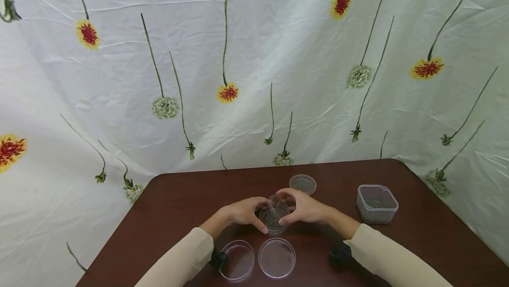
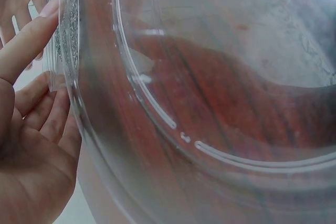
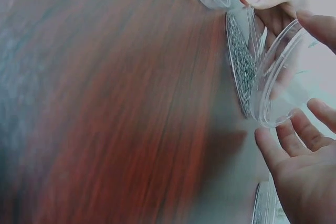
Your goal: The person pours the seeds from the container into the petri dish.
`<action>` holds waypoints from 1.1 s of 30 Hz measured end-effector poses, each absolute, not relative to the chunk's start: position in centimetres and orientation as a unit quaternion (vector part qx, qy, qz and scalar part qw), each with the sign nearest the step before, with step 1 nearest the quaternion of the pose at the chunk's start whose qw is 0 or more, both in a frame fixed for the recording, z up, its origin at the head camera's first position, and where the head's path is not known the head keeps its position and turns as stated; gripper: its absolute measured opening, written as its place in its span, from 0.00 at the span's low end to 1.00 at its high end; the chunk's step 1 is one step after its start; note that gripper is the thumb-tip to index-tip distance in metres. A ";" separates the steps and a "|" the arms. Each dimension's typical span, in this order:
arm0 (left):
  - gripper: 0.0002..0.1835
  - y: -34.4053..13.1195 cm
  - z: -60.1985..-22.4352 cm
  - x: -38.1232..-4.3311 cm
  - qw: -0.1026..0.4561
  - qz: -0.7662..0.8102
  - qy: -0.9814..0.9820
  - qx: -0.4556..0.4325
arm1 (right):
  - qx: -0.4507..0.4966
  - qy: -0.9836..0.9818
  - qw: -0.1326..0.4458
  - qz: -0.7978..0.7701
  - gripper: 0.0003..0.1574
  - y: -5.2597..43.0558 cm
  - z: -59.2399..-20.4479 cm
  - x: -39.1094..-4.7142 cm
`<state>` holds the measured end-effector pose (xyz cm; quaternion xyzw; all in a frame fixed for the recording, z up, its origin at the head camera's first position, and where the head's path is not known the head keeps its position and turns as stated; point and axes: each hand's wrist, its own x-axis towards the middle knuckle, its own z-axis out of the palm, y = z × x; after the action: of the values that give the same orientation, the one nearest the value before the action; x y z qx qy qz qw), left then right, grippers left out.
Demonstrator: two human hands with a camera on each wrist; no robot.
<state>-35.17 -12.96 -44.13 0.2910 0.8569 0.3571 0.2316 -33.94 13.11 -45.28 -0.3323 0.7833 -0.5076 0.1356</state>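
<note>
At the middle of a dark red-brown, wood-grained table [image 1: 187, 207], the left hand [image 1: 246, 212] grips a clear round dish of dark grains [image 1: 276, 232] by its side, while the right hand [image 1: 305, 208] pinches a clear round lid [image 3: 278, 74], tilted over it. This looks like covering or uncovering; the next move seems to call for steadying the dish while guiding the lid. Just beside, nearer the person, lie two clear round dish pieces [image 1: 277, 258]; farther right stands a translucent square tub [image 1: 375, 217].

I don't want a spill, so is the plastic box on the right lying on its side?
No, in the head view the plastic box stands upright on the table, rim facing up.
</note>
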 end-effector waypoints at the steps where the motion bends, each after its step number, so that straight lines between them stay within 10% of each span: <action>1: 0.43 -13.0 -44.1 -35.2 0.231 0.359 0.856 0.291 | -0.335 0.782 0.137 -0.507 0.54 13.0 -45.3 -33.9; 33: 0.42 -13.0 -44.5 -35.5 0.233 0.380 0.840 0.308 | -0.369 0.798 0.111 -0.464 0.53 12.0 -45.8 -34.2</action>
<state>-35.48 -12.97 -44.49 0.3077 0.8405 0.3800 0.2334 -34.15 11.96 -45.80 -0.3687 0.7979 -0.4637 0.1111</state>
